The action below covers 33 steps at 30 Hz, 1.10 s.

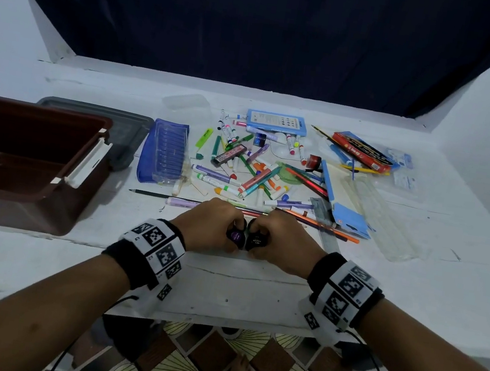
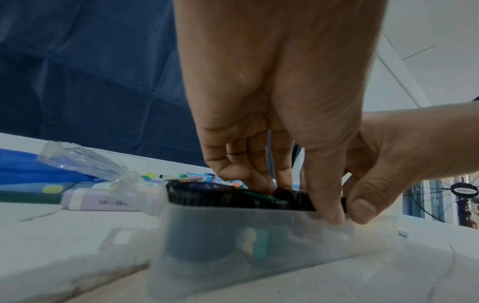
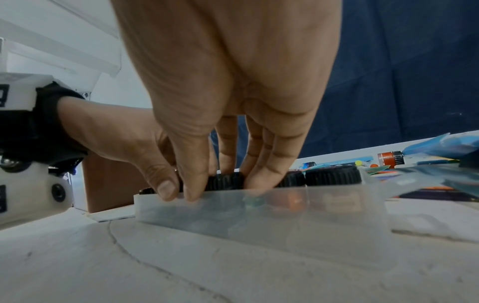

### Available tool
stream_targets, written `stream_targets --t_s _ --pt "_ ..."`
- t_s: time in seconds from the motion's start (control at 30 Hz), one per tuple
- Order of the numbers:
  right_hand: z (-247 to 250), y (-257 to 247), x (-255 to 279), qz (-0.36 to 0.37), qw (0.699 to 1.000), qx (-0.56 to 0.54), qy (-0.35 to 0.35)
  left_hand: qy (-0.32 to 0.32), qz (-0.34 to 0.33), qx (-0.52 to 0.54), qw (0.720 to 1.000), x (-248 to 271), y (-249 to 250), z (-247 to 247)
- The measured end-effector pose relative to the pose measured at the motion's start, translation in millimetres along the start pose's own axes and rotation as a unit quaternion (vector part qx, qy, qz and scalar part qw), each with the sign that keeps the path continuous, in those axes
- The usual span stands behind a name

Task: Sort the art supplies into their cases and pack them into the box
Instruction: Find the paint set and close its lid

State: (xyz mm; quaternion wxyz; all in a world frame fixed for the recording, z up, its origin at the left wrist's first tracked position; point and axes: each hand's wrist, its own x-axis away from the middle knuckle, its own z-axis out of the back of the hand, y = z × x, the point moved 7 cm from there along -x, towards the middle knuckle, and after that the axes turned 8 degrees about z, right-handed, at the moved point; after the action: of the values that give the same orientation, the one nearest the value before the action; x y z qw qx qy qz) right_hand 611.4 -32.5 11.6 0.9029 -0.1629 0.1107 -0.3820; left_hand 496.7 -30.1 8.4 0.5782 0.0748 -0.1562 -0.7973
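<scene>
- Left hand (image 1: pixel 210 224) and right hand (image 1: pixel 282 238): fingers (image 3: pixel 261 164) curled, pinching the ribbed black caps of small paint pots (image 3: pixel 333 174) seated in a clear plastic case (image 3: pixel 298 215) at the near tabletop (image 1: pixel 238 286) edge.
- Pots likely light and rigid; the ribbing gives grip, so hold at the caps.
- Case looks thin, flexible and slick; lift it by the long walls.
- Markers (image 1: pixel 240 165) lie scattered beyond; the brown box (image 1: pixel 29 153) is on the left, open.

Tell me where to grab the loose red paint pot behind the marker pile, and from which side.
Grip the red paint pot by its ribbed black cap, probably from above: it appears to lie on its side among markers, so low side approaches look crowded.
</scene>
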Motion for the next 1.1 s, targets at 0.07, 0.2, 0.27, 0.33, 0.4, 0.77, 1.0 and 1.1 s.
stream_targets --t_s 0.07,0.2,0.27,0.33,0.4,0.77,1.0,1.1 --pt "0.8 1.3 0.0 -0.001 1.0 0.001 -0.001 0.002 -0.004 -0.008 1.0 -1.8 -0.2 0.6" --pt "4.4 2.6 -0.1 0.014 1.0 0.013 -0.004 -0.017 -0.005 -0.019 1.0 -6.3 -1.2 1.5" --pt "10.1 6.2 -0.8 0.012 1.0 0.004 0.0 -0.028 -0.008 -0.023 0.999 -10.5 -1.0 5.1" --pt "17.7 12.7 -3.6 0.0 1.0 -0.013 0.002 -0.04 -0.002 -0.019 0.999 -17.2 -2.3 10.8" --pt "29.4 22.7 -8.7 -0.024 0.999 -0.031 0.009 -0.043 0.006 -0.013 0.999 -27.1 -5.1 18.9" --pt "114.6 125.5 -60.0 -0.229 0.917 -0.252 0.207 0.004 0.038 0.085 0.996 -118.2 -19.3 82.8" --pt "107.7 211.4 -112.0 -0.329 0.897 -0.258 0.145 0.041 0.107 0.086 0.99 -198.1 -48.4 90.0" --pt "97.1 235.1 -118.5 -0.361 0.903 -0.215 0.091 0.031 0.129 0.068 0.989 -226.9 -59.8 78.8"
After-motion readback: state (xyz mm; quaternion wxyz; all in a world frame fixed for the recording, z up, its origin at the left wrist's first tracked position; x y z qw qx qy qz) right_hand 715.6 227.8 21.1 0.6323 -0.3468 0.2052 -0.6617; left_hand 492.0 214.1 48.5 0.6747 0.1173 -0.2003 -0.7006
